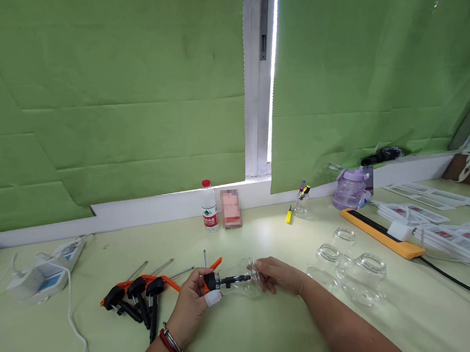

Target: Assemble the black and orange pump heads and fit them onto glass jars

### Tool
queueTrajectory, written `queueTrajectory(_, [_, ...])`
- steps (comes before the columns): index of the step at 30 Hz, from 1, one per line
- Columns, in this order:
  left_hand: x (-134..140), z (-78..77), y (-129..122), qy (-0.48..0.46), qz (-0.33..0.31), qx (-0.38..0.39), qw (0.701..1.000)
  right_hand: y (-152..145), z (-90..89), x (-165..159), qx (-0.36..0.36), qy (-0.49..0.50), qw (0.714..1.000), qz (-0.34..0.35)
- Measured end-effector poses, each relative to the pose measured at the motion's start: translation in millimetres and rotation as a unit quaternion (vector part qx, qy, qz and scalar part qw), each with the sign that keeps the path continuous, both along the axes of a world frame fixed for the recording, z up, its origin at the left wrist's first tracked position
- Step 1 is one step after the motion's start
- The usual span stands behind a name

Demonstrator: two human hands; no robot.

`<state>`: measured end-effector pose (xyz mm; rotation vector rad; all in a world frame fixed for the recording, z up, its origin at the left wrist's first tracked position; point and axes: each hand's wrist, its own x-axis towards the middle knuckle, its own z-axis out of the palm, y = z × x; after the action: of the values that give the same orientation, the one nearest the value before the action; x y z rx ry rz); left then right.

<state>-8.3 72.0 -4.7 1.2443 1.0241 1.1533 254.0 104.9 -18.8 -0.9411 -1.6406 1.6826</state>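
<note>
My left hand (194, 296), with white tape on one finger, is closed on a black spray head (210, 281) with an orange lever and a thin metal rod. The head's black tube lies inside a clear bottle (241, 288) held on its side. Around the wide end of that bottle are the fingers of my right hand (280, 276). Whether the head is fastened to the neck cannot be made out. Left of my hands lie several similar black spray heads (137, 295) with orange levers. To the right stand several clear bottles (363, 279).
Behind my hands stand a red-capped water bottle (209, 207) and a blurred pink box (231, 209). An orange power strip (382, 234) and label sheets (443, 226) lie right, near a purple jug (349, 189). A white power strip (58, 269) trails its cable at left.
</note>
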Motion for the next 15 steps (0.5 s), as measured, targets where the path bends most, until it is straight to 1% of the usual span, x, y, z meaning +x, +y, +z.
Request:
queueTrajectory(5, [-1.4, -0.6, 1.1, -0.004, 0.015, -0.005, 1.000, -1.9, 1.2, 0.5, 0.035, 0.068, 0.997, 0.002])
queueTrajectory(9, [-0.1, 1.7, -0.7, -0.005, 0.015, -0.012, 1.000, -4.2, 3.8, -2.0, 0.023, 0.088, 0.996, 0.011])
queueTrajectory(12, [0.6, 2.6, -1.8, -0.006, 0.010, -0.012, 1.000, -4.9, 5.2, -3.2, 0.012, 0.067, 0.998, 0.016])
queueTrajectory(15, [0.3, 1.3, -1.9, -0.009, 0.000, -0.004, 1.000, -3.6, 3.3, -3.7, 0.025, 0.029, 0.999, 0.005])
